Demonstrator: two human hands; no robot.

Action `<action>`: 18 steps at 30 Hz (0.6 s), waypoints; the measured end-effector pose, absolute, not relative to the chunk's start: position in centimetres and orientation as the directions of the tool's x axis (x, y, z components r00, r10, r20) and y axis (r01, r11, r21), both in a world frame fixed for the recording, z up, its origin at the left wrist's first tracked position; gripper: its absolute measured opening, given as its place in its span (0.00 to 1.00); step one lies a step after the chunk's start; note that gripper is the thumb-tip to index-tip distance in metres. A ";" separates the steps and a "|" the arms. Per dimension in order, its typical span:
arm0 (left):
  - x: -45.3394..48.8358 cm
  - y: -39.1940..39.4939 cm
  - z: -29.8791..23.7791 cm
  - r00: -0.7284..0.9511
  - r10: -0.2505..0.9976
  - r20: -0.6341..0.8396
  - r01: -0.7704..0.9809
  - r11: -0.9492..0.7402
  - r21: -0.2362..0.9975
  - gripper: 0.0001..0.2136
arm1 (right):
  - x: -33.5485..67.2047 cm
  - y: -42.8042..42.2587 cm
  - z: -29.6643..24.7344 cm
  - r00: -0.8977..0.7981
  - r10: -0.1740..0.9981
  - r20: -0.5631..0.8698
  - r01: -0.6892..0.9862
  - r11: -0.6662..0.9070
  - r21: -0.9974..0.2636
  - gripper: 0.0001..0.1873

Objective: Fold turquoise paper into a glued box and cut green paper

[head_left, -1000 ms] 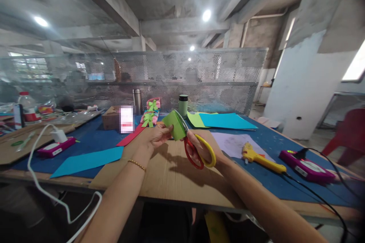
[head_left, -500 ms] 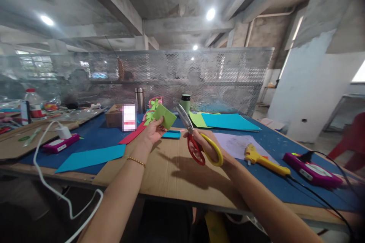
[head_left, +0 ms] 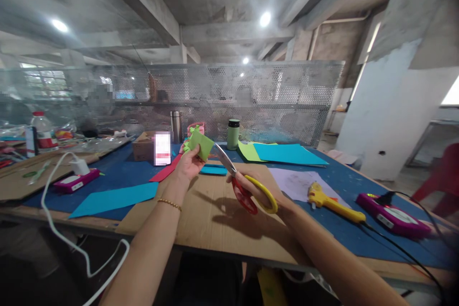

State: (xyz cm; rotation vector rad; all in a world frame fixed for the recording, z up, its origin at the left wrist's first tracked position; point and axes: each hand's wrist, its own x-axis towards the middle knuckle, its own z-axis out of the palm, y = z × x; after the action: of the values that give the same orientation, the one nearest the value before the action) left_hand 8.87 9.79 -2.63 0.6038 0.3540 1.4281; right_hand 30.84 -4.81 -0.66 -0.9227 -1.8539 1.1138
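My left hand [head_left: 187, 165] is raised over the table and pinches a folded piece of green paper [head_left: 201, 145]. My right hand [head_left: 260, 186] is closed around the red and yellow handles of a pair of scissors [head_left: 244, 184]. The blades point up and to the left, and their tip lies just right of the green paper without touching it. Below both hands a brown cardboard sheet [head_left: 215, 220] covers the blue table. A small blue paper piece [head_left: 213, 170] lies on the cardboard's far edge.
A yellow glue gun [head_left: 332, 199] and a pink device [head_left: 392, 215] lie to the right. A blue paper strip [head_left: 113, 197], another pink device [head_left: 73, 181] and a white cable [head_left: 53, 229] sit at left. Coloured sheets [head_left: 283, 153], a green bottle [head_left: 233, 134] and a box [head_left: 143, 148] stand behind.
The scissors came off the green paper a second ago. My left hand carried the paper up and to the left. A small blue piece now lies on the cardboard. The scissors tip swung toward the paper.
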 end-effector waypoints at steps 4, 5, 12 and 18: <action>9.0 9.5 -2.4 0.085 0.993 0.084 -0.818 0.022 0.575 0.12 | 30.9 -4.6 -0.8 -0.436 0.865 0.248 0.197 0.361 -0.912 0.27; 9.0 9.4 -2.3 0.087 0.993 0.084 -0.818 0.023 0.575 0.12 | 30.9 -4.6 -0.8 -0.435 0.865 0.251 0.196 0.363 -0.911 0.26; 9.0 9.2 -2.1 0.090 0.992 0.085 -0.801 0.022 0.598 0.15 | 31.0 -4.6 -0.8 -0.438 0.863 0.252 0.187 0.362 -0.913 0.27; 9.3 8.9 -2.0 0.087 0.993 0.085 -0.825 0.024 0.564 0.13 | 30.8 -4.9 -0.5 -0.436 0.864 0.253 0.177 0.357 -0.917 0.27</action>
State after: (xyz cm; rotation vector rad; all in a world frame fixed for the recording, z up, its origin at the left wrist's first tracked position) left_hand 9.35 8.90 -2.00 0.5487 0.3794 1.4594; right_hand 30.78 -4.93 -0.50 -0.9114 -1.8409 1.1147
